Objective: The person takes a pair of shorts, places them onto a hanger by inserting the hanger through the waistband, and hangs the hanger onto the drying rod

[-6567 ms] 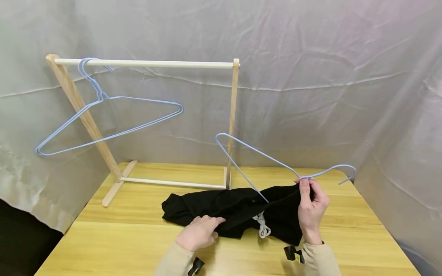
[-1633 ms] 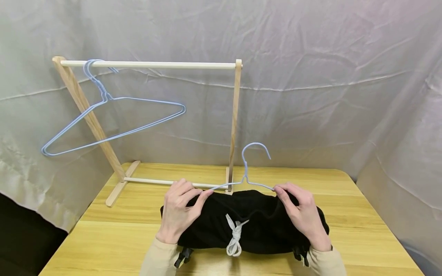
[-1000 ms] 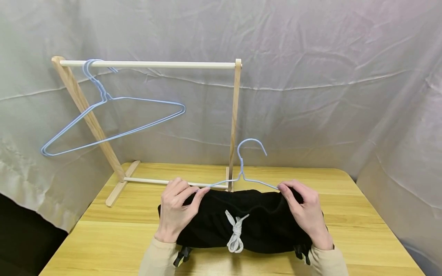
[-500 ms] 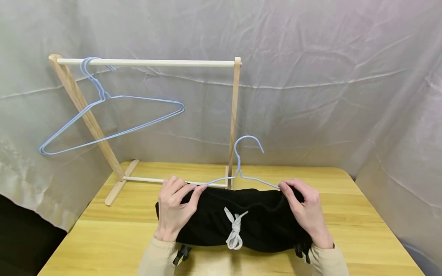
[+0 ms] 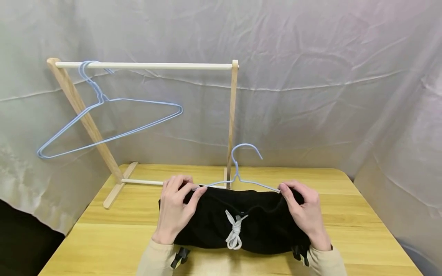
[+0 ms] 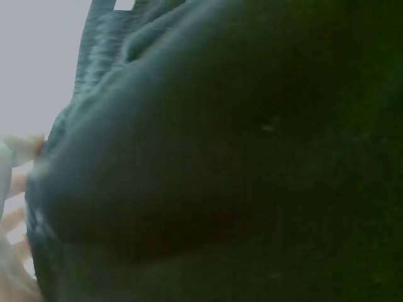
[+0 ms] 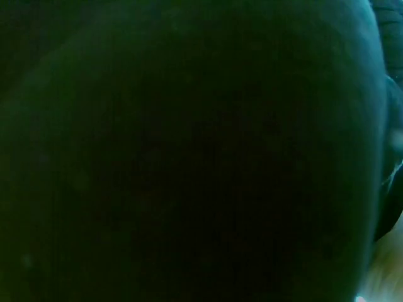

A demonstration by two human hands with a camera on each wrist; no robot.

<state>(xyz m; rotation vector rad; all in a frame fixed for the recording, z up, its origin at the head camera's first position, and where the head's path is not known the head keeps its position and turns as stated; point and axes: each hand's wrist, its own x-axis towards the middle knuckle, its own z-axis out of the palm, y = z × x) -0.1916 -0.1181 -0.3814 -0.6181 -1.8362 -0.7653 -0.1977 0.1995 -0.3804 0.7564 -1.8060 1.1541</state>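
Observation:
A pair of black drawstring pants [image 5: 266, 226] with a light grey bow [image 5: 235, 234] at the front lies bunched over the table's near part. Out of the waistband rises the hook of a light blue wire hanger [image 5: 236, 168]; the rest of that hanger is hidden in the cloth. With thumb and fingers my left hand [image 5: 176, 209] pinches the waistband and the hanger's left shoulder. Opposite it, my right hand [image 5: 305, 211] pinches the right shoulder and the cloth there. Dark fabric fills both wrist views; fingers [image 6: 22, 182] show at the left wrist view's edge.
Behind to the left stands a wooden rack [image 5: 232, 115] with a white top rail [image 5: 165, 66]. Several blue hangers [image 5: 103, 100] hang near its left end. Pale wood table [image 5: 352, 230] surrounds the pants, with grey curtain [image 5: 310, 96] behind.
Earlier, the right hand held the hanger sideways while the left touched the pants. Now both hands pinch hanger and waistband, with the hook upright; it has dipped slightly in the last half second.

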